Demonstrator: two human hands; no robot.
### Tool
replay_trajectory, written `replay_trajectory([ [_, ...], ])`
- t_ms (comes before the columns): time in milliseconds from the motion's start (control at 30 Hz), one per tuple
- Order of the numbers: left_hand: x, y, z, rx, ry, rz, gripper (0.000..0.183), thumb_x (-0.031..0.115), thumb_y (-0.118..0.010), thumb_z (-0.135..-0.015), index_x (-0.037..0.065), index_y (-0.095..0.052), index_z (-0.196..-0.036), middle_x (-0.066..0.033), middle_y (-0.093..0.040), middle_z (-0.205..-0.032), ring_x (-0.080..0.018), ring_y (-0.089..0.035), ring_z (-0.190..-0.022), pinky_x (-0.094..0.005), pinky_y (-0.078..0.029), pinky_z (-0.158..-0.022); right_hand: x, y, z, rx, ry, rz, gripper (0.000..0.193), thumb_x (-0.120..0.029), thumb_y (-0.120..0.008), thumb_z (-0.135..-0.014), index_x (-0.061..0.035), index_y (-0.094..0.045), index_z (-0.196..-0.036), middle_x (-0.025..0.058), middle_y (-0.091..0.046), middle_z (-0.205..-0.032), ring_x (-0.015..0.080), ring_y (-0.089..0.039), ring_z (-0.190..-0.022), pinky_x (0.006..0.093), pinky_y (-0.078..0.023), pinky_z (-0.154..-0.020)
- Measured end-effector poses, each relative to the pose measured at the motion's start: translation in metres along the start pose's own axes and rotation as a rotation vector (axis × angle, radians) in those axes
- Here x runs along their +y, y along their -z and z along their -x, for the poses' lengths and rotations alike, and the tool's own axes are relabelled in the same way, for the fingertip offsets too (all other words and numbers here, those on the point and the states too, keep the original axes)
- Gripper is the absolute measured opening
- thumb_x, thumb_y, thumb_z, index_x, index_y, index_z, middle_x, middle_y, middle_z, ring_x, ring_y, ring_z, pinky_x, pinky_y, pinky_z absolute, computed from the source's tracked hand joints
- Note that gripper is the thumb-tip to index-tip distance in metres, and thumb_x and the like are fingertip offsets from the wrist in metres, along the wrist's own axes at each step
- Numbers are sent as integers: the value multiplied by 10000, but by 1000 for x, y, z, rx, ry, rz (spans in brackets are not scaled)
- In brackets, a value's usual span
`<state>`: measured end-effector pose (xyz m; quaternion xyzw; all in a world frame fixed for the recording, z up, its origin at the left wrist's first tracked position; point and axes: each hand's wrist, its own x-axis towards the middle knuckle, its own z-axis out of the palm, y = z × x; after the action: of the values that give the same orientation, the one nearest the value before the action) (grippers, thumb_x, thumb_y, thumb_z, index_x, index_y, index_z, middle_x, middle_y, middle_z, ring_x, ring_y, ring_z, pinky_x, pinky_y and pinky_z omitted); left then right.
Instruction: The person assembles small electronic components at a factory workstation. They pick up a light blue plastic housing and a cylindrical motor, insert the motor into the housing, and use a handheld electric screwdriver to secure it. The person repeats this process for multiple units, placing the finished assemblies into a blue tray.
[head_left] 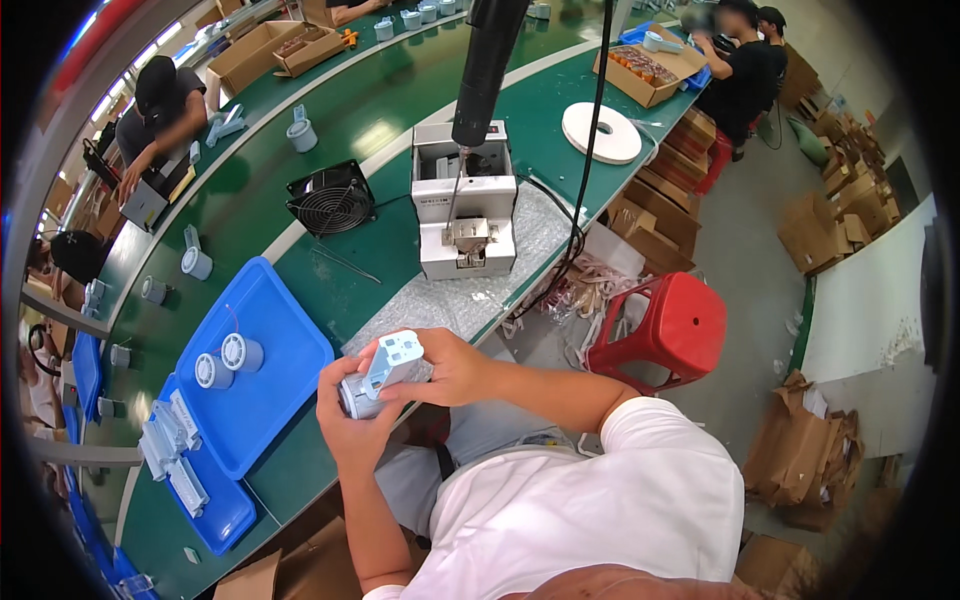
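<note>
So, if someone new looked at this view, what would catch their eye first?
Probably the bright red stool on the floor, right of the green worktable. Next, the big blue tray left of the hands, with two round parts on it. Then, near the lower middle, the pale-blue plastic piece held between the left hand and right hand.

Illumination is bright and fairly even, with white tubular lamps [168, 34] visible at upper left. Pale glare marks the glossy, dark green curved belt [250, 200]; small highlights speckle the clear, crinkled plastic sheet [410, 310]. The white short-sleeved fabric shirt [600, 490] appears nearly overexposed. The pale blue plastic device [401, 347] is reasonably sharp. Fisheye distortion curves peripheral edges; black vignetting fills the corners.
</note>
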<state>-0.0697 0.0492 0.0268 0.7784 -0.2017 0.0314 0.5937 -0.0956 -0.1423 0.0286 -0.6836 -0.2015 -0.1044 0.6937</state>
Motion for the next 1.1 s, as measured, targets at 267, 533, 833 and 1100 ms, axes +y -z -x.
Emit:
replay_trajectory([
  [267,-2,1,-4,67,-297,-234,571,126,-921,-616,47,-647,-1110,-155,-675,-1137,-311,-662,-1043,-396,-522,-926,-1,1,1,-72,233,115,450,-63,-789,-889,-80,-630,-1310,116,-727,-1222,281,-730,-1090,362,-573,-920],
  [533,2,-2,-8,8,-169,-197,642,166,-960,-632,37,-631,-1167,-127,-666,-1129,-302,-656,-1022,-375,-524,-915,-3,0,9,54,60,78,413,-83,-824,-860,-81,-676,-1245,112,-748,-1133,246,-743,-1031,341,-576,-891],
  [833,1,4,1,32,-97,-136,637,212,-966,-610,81,-622,-1130,-101,-653,-1071,-301,-669,-954,-391,-542,-819,-1,-9,6,-3,218,159,452,5,-831,-838,10,-621,-1239,191,-739,-1171,284,-728,-1104,378,-586,-935],
  [1100,-3,0,3,19,-81,-100,604,202,-947,-641,84,-615,-1131,-73,-659,-1039,-239,-665,-909,-357,-540,-785,-7,-10,4,-16,262,250,437,-1,-829,-843,15,-621,-1227,211,-740,-1151,317,-745,-1072,387,-606,-905],
])
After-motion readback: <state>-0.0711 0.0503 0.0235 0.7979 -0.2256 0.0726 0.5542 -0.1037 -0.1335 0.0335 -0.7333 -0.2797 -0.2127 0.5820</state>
